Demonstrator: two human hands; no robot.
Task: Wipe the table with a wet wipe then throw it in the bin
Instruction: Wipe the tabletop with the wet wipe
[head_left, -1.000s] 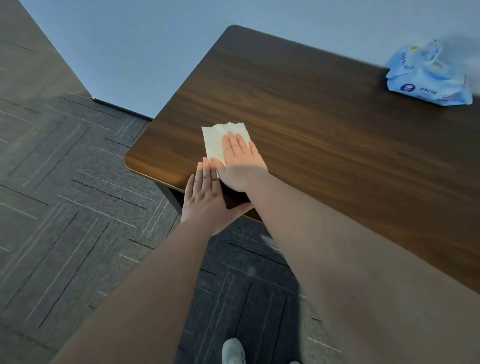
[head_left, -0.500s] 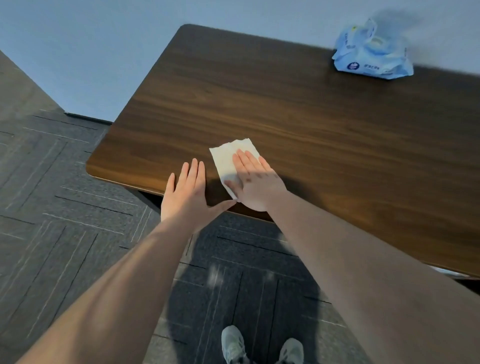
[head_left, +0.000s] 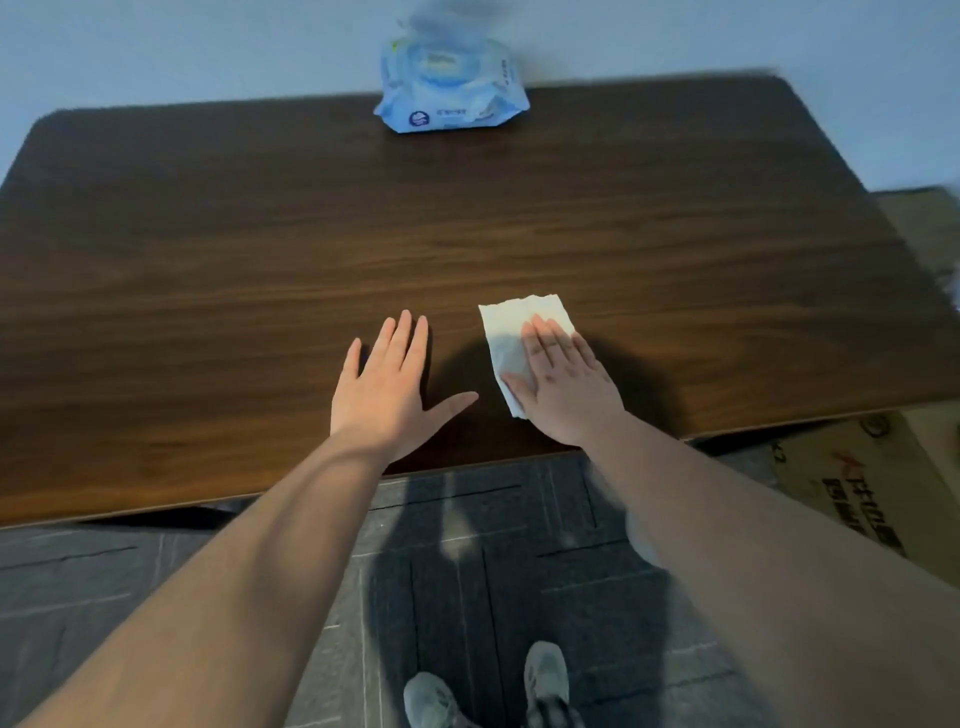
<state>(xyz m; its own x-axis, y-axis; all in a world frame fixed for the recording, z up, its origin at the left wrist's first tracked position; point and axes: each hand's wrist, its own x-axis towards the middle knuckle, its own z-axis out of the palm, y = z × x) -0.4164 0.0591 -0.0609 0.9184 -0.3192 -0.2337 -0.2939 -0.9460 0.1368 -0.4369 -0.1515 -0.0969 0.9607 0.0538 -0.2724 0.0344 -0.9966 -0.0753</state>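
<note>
A dark wooden table (head_left: 260, 249) fills the upper half of the view. A white wet wipe (head_left: 506, 332) lies flat near the table's front edge, right of centre. My right hand (head_left: 563, 387) presses flat on the wipe, covering its lower right part, with fingers straight and together. My left hand (head_left: 387, 389) rests flat on the bare wood a short way to the left of the wipe, fingers extended and thumb spread, holding nothing. No bin is in view.
A blue pack of wet wipes (head_left: 449, 88) sits at the table's far edge against the pale wall. A cardboard box (head_left: 862, 483) stands on the floor under the table's right end. Grey carpet tiles and my shoes (head_left: 488, 686) lie below.
Both hands and the wipe have slid to the right along the front edge, from the table's left corner toward its middle. The left hand now lies fully on the tabletop, apart from the right.
</note>
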